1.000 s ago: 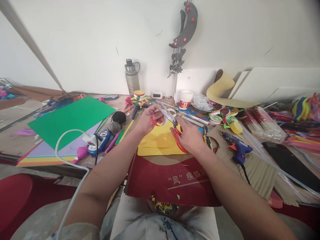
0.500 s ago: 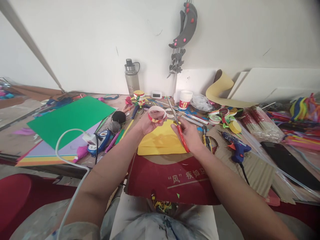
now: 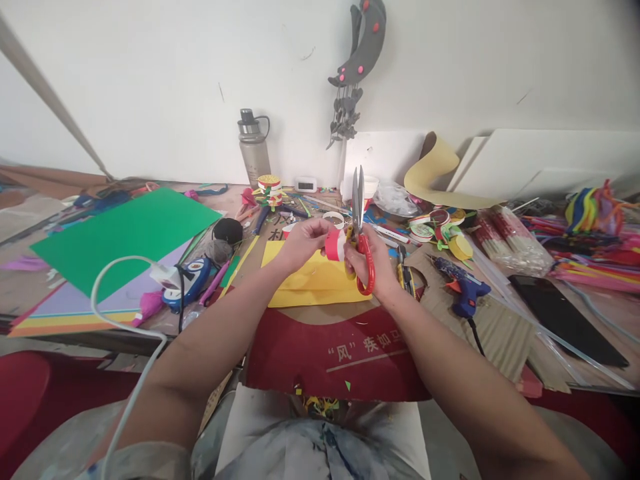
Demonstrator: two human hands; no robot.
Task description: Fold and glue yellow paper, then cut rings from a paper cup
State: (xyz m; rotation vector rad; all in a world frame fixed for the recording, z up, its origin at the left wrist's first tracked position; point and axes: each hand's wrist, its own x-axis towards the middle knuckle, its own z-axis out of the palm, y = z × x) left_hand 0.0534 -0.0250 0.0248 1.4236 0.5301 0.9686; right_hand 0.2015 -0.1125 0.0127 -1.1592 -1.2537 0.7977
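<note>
White wall up at twelve o'clock, crowded table beneath it, and right in the middle the left hand pinches a red-and-white paper band while the right hand grips the scissors, blades up towards twelve and slightly parted! That paper band sits between the two, above the yellow paper at six, its white end right by the right hand, though whether they touch is hard to tell. Glue gun out at four, bottle at eleven, green paper at nine!
</note>
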